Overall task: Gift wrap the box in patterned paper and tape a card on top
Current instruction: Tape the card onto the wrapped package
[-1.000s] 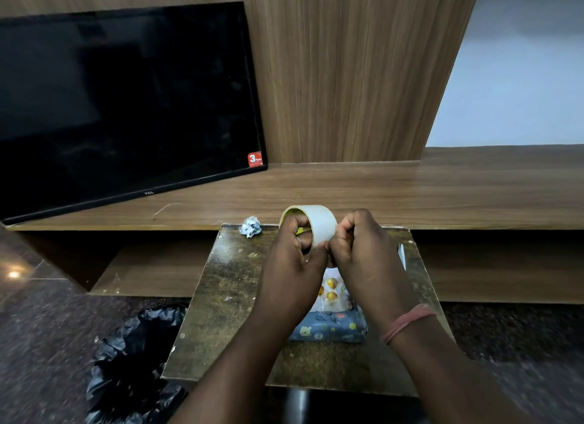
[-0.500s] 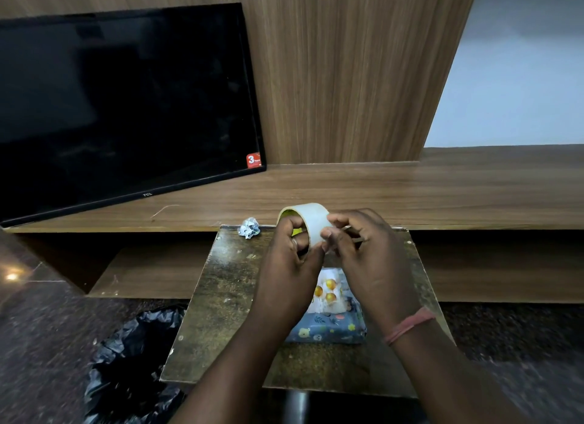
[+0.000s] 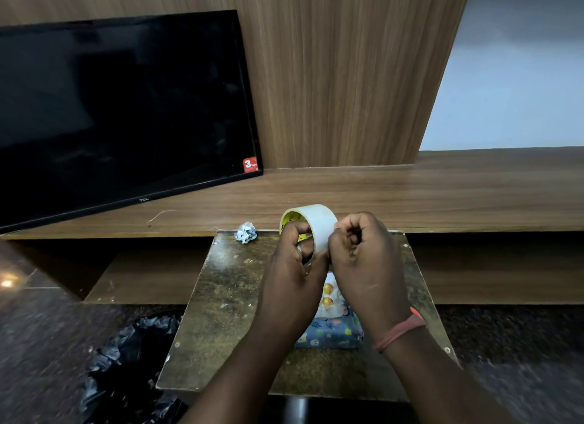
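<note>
My left hand (image 3: 295, 265) grips a roll of clear tape (image 3: 316, 223), with fingers hooked through its yellow core. My right hand (image 3: 363, 256) has its fingers curled and pinches at the roll's outer face on the right. Both are raised above a small worn table (image 3: 227, 297). Below them lies the box wrapped in blue patterned paper (image 3: 331, 332). A white card with gold balloons (image 3: 330, 297) lies on the box, mostly hidden by my hands.
A crumpled scrap of paper (image 3: 246, 232) sits at the table's far left corner. A black bin bag (image 3: 126, 366) stands on the floor to the left. Behind the table run a long wooden shelf (image 3: 442, 196) and a dark TV (image 3: 120, 107).
My right hand's fingers, stretched toward the roll half a second ago, have curled back into a fist against the tape. The roll stays in my left hand.
</note>
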